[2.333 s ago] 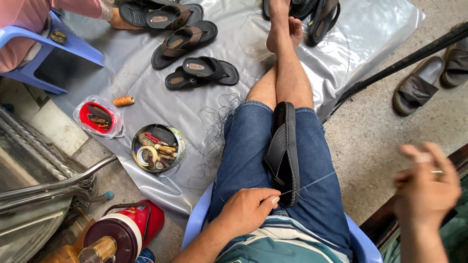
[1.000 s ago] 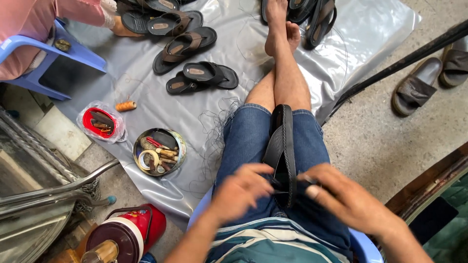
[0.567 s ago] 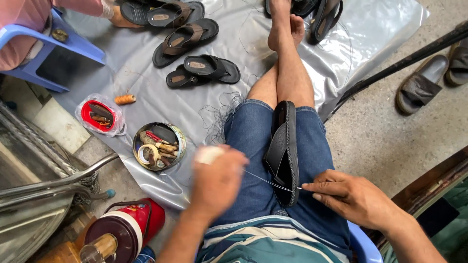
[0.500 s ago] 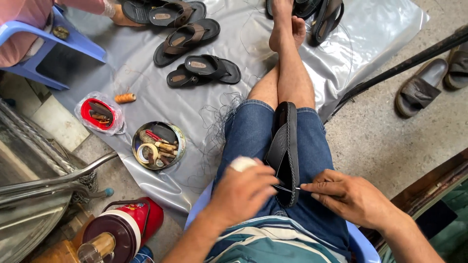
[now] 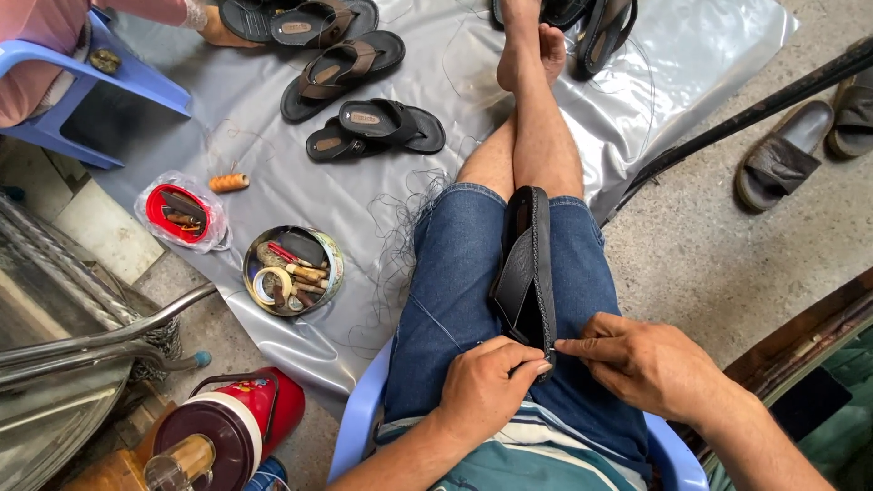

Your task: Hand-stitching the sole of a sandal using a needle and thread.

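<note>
A: Surroundings?
B: Round tin (image 5: 293, 270) of tools on a grey plastic sheet (image 5: 364, 195); orange thread spool (image 5: 229, 183); brown sandals (image 5: 359, 100) beyond; red jug (image 5: 232, 432) near the blue chair (image 5: 359, 436).

A: Item in hand?
B: Black sandal (image 5: 527, 268), on edge between denim-clad thighs, sole stitched along its rim.

A: Hands?
B: Left hand (image 5: 486, 386) curled, fingertips pinched at the sandal's near end. Right hand (image 5: 650, 364) loosely closed, forefinger on the same spot. What they pinch is too small to tell.
</note>
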